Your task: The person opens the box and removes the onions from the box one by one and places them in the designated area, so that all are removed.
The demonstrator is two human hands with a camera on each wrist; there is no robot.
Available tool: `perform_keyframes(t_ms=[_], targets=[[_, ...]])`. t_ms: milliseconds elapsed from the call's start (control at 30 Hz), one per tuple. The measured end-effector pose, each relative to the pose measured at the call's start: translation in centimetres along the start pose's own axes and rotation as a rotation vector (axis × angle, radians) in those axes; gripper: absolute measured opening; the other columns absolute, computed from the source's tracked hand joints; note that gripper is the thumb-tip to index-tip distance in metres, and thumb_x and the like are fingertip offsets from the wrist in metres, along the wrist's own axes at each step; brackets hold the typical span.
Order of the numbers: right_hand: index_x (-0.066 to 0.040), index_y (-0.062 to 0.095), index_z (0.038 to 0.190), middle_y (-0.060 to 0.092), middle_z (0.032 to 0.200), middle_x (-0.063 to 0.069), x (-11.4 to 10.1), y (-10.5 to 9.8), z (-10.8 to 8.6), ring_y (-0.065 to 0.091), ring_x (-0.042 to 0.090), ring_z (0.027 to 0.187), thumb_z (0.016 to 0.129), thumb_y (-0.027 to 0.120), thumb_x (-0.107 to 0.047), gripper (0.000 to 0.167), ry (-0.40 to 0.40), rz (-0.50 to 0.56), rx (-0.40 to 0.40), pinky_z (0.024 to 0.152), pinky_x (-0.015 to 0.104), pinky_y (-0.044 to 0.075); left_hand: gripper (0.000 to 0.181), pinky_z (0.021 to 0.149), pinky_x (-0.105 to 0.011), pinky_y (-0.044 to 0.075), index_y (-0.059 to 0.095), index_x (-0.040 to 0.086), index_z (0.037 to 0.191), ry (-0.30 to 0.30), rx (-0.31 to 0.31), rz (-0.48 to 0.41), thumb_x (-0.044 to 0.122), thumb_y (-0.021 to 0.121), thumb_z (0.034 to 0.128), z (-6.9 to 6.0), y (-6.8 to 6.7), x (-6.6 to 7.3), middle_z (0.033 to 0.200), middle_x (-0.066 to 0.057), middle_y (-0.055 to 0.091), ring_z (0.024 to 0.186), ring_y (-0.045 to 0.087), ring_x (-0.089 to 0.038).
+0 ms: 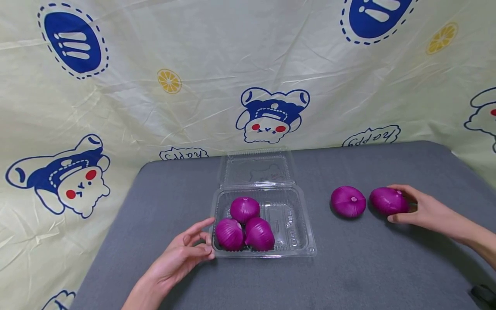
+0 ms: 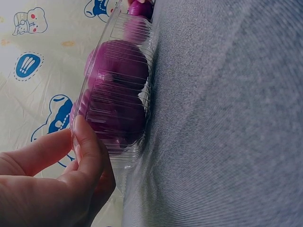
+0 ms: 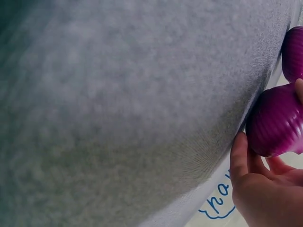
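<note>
A clear plastic container [image 1: 286, 224] lies with its lid [image 1: 257, 168] folded back behind it. Three purple onions [image 1: 245, 209] are grouped in its left half. My left hand [image 1: 174, 258] touches the container's left edge, thumb and fingers at the rim, also seen in the left wrist view [image 2: 71, 179]. On the right, my right hand [image 1: 430, 211] has thumb and fingers around the outer of two loose onions [image 1: 389, 201]; the right wrist view shows the hand [image 3: 270, 189] against this onion [image 3: 274, 120]. The other loose onion [image 1: 348, 202] stands just left of it.
A grey cloth-covered table [image 1: 341, 267] carries everything. Behind it hangs a pale curtain [image 1: 209, 43] printed with blue figures and orange slices. A small black object [image 1: 482, 296] sits at the lower right edge of the head view.
</note>
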State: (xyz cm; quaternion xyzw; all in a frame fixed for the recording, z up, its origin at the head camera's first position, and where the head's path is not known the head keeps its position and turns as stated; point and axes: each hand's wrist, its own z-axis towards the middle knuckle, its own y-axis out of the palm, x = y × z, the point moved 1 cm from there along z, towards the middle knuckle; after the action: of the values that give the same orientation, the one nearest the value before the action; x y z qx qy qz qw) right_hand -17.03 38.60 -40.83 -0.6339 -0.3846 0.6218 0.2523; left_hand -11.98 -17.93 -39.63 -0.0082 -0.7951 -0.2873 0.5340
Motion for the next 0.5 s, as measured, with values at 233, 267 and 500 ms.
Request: perform_keyframes(t_ms=[233, 267, 500], targets=[[0.008, 0.025, 0.145, 0.04, 0.129, 0.036, -0.2, 0.28, 0.15, 0.047, 0.049, 0.109, 0.084, 0.078, -0.03, 0.09, 0.019, 0.019, -0.031, 0.07, 0.034, 0.05, 0.077, 0.081, -0.031, 0.052, 0.022, 0.001, 0.154, -0.01, 0.017, 0.0, -0.014, 0.058, 0.087, -0.02, 0.02, -0.06, 0.096, -0.009, 0.046, 0.078, 0.059, -0.02], [0.007, 0.025, 0.146, 0.039, 0.13, 0.036, -0.19, 0.29, 0.11, 0.047, 0.049, 0.109, 0.084, 0.078, -0.03, 0.09, 0.021, 0.022, -0.032, 0.07, 0.034, 0.051, 0.077, 0.081, -0.032, 0.052, 0.022, 0.001, 0.154, -0.011, 0.019, -0.001, -0.014, 0.058, 0.087, -0.03, 0.02, -0.06, 0.096, -0.009, 0.046, 0.078, 0.059, -0.021], [0.005, 0.026, 0.146, 0.039, 0.131, 0.034, -0.24, 0.34, -0.16, 0.051, 0.049, 0.107, 0.084, 0.078, -0.029, 0.088, -0.002, 0.048, -0.028, 0.065, 0.027, 0.052, 0.075, 0.081, -0.032, 0.052, 0.024, 0.0, 0.153, 0.0, 0.019, 0.001, -0.015, 0.056, 0.0871, -0.13, 0.05, 0.01, 0.096, -0.009, 0.047, 0.078, 0.059, -0.021]])
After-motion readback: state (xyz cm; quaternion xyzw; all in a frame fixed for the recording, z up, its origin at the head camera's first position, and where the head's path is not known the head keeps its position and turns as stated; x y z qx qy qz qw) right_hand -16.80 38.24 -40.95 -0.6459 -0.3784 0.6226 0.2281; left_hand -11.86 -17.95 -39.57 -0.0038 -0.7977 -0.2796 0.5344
